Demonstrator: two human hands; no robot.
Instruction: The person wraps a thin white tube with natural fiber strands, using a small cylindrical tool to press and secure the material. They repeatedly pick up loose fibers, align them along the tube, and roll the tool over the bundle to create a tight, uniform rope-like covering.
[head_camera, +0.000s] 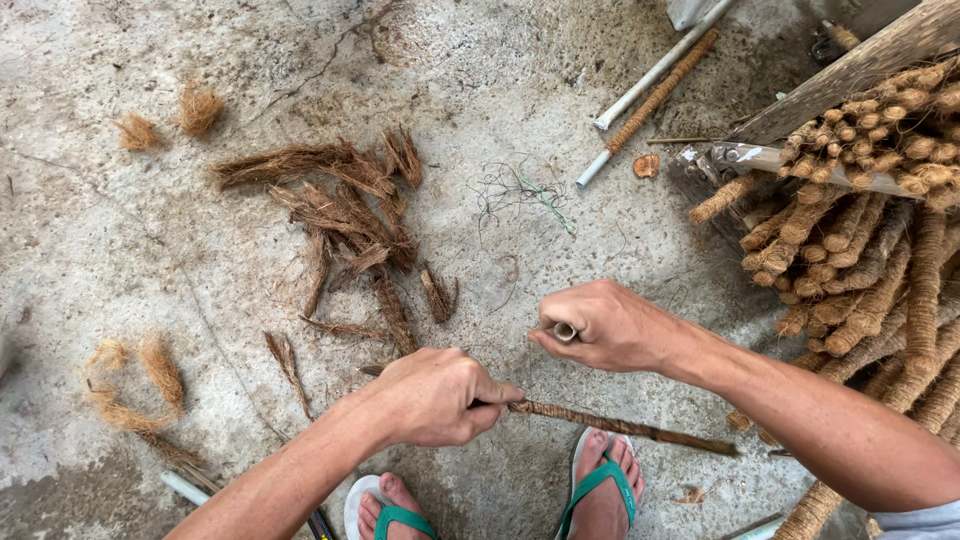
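Observation:
My left hand (432, 396) is closed around the near end of a thin stick wrapped in brown coconut fibre (620, 428), which points to the right over my feet. My right hand (600, 326) is a fist just above it, gripping a small pale spool or tube end (566, 332); a fine thread seems to run from it toward the stick. Both hands are low over the concrete floor (150, 250).
Loose strips of brown husk fibre (345, 215) lie scattered on the floor ahead. A big stack of fibre-wrapped sticks (870, 250) fills the right side under a wooden plank (850, 75). White pipes (655, 70), a tangle of thin wire (520, 190) and my green sandals (600, 480) are nearby.

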